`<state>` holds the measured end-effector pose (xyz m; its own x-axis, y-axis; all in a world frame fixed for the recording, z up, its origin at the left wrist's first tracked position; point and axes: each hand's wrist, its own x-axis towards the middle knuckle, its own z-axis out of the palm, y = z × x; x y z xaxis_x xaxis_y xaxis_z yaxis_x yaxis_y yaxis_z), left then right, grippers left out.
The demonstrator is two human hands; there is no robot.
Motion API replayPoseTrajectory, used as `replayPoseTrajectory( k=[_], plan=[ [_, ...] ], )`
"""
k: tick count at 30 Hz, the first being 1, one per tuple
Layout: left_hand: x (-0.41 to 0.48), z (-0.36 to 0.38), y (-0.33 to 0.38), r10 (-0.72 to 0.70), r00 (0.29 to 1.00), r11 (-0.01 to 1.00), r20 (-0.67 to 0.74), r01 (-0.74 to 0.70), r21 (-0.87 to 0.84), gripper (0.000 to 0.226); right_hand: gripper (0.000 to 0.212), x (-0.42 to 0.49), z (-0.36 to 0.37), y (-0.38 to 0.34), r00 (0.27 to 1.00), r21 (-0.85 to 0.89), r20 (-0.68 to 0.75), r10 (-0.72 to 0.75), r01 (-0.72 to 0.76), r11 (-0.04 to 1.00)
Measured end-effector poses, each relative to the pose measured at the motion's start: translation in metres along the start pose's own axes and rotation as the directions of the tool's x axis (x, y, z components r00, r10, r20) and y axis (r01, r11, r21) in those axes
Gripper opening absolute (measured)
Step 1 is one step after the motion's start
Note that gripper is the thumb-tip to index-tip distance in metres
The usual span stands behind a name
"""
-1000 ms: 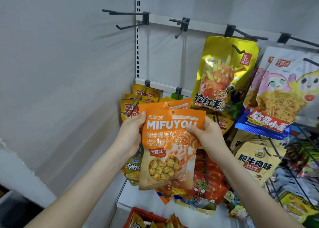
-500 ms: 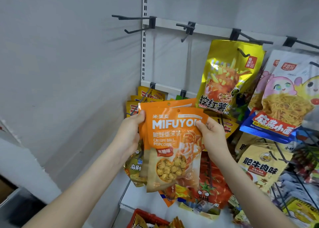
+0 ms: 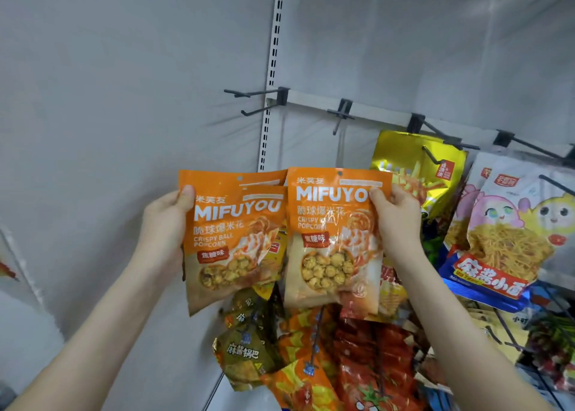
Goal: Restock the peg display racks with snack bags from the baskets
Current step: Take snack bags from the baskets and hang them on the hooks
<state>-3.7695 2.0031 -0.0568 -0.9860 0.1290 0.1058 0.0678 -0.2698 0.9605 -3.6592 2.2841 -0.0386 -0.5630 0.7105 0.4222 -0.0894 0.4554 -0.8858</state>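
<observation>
Several orange bags [image 3: 333, 224] of popcorn [image 3: 326, 270]

We face a plain pale-grey wall panel [image 3: 109, 99] on the L. It meets a smooth grey-white back panel [image 3: 435, 43] on the R at a white slotted metal upright [image 3: 274, 52]. A pale horizontal metal rail [image 3: 376, 111] runs R from that upright. Light is soft & even w/ faint shadows. At the bottom L edge there's a lighter white surface [image 3: 21, 333], too blurred for us to ID.
</observation>
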Motion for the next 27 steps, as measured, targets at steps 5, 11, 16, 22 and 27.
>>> replayPoseTrajectory(
  k=[5, 11, 16, 22, 27],
  plan=[
    [0.007, -0.011, 0.004, 0.115, 0.99, 0.993, -0.079, -0.113, 0.025, 0.028, 0.014, 0.018, 0.008, -0.025, 0.998, 0.052, -0.057, -0.02, 0.023, 0.998],
    [0.013, -0.017, 0.004, 0.146, 0.988, 0.986, -0.054, -0.141, 0.085, 0.034, 0.014, 0.025, 0.014, -0.039, 0.996, 0.123, -0.014, -0.084, 0.085, 0.989],
    [0.015, -0.004, 0.003, 0.109, 0.994, 0.992, -0.002, -0.109, 0.068, 0.032, 0.015, 0.031, 0.024, -0.048, 0.996, 0.13, -0.032, -0.082, 0.086, 0.988],
    [0.013, 0.005, 0.001, 0.097, 0.993, 0.993, 0.064, -0.102, 0.065, 0.032, 0.012, 0.03, 0.03, -0.046, 0.998, 0.164, 0.024, -0.059, 0.055, 0.985],
    [0.004, 0.011, -0.006, 0.066, 0.982, 0.995, 0.178, -0.079, 0.066, 0.032, 0.021, 0.01, 0.03, -0.036, 0.972, 0.21, 0.209, -0.107, 0.062, 0.976]
  ],
)
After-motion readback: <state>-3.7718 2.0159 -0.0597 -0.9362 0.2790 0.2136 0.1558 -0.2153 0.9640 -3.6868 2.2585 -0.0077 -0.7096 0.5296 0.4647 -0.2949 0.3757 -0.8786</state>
